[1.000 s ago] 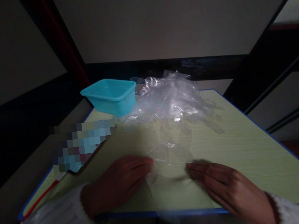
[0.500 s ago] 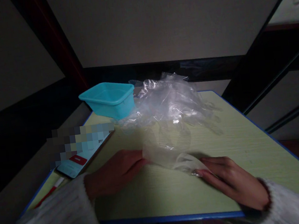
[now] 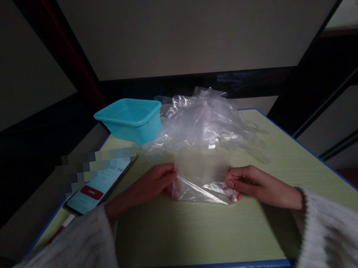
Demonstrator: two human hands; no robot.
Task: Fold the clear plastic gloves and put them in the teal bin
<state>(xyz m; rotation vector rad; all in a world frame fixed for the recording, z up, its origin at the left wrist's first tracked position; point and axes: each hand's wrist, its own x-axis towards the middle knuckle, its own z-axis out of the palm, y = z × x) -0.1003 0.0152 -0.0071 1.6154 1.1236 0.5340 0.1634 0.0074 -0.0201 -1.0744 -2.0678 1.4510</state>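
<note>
Your L hand (image 3: 152, 185) & R hand (image 3: 257, 185) each pinch one end of the clear plastic piece (image 3: 201, 183). It's mid table (image 3: 194, 236), a bit toward the near edge. Hands are apart, plastic pulled between them. Looks like the fold/smooth step. Next move needs a soft, even pull so it won't rip. Plastic pile (image 3: 203, 122) sits by the far edge, blue tub (image 3: 131, 118) at the far left corner, phone (image 3: 100, 187) by the left edge.
</note>
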